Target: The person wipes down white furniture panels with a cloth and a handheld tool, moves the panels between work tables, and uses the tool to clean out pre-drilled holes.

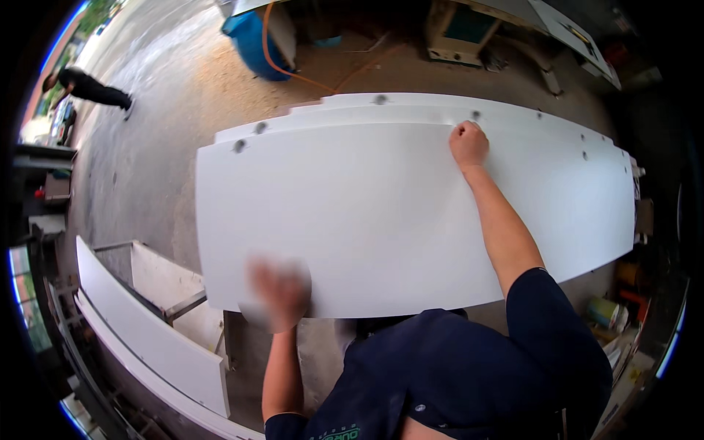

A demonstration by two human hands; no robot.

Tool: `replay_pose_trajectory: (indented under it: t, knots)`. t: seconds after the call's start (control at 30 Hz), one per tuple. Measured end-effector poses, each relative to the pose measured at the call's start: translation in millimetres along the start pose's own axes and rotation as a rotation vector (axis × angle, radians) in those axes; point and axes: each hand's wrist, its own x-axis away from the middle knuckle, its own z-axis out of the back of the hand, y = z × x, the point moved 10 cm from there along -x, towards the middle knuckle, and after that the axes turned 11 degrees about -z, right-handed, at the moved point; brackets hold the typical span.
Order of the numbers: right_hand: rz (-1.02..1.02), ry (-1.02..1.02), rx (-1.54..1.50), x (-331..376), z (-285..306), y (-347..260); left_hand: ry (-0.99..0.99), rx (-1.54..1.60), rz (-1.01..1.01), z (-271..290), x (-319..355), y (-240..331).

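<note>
A large white panel (352, 213) lies flat in front of me, on top of similar white panels (345, 110) whose far edges stick out in steps. Dark round spots (239, 146) line the far edges; whether they are holes or fittings I cannot tell. My right hand (470, 145) is closed, resting by the top panel's far edge near one spot. Anything inside its fingers is hidden. My left hand (282, 290) is over the near left edge, smeared by motion, so its fingers and any contact are unclear.
More white boards (150, 323) lean on a frame at the lower left. Beyond the stack are a blue bin (253, 45), an orange hose (273, 51) and a cabinet (463, 33). A person (92, 86) stands far left. Cans and clutter (607, 313) sit at right.
</note>
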Motion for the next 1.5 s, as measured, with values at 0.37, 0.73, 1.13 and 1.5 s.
replay_pose_trajectory:
  t: [0.37, 0.73, 1.13, 1.5]
  knots:
    - [0.180, -0.001, -0.123, 128, -99, -251, -0.149, 0.402, 0.033, 14, 29, -106]
    - [0.247, -0.074, -0.181, 217, -164, -414, -0.090, 0.685, 0.174, 34, 53, -203]
    - [0.219, -0.131, -0.206, 253, -179, -468, 0.112, 0.784, 0.747, 53, 141, -294]
    - [0.406, -0.223, -0.229, 271, -187, -500, 0.103, 0.777, 0.941, 59, 189, -312]
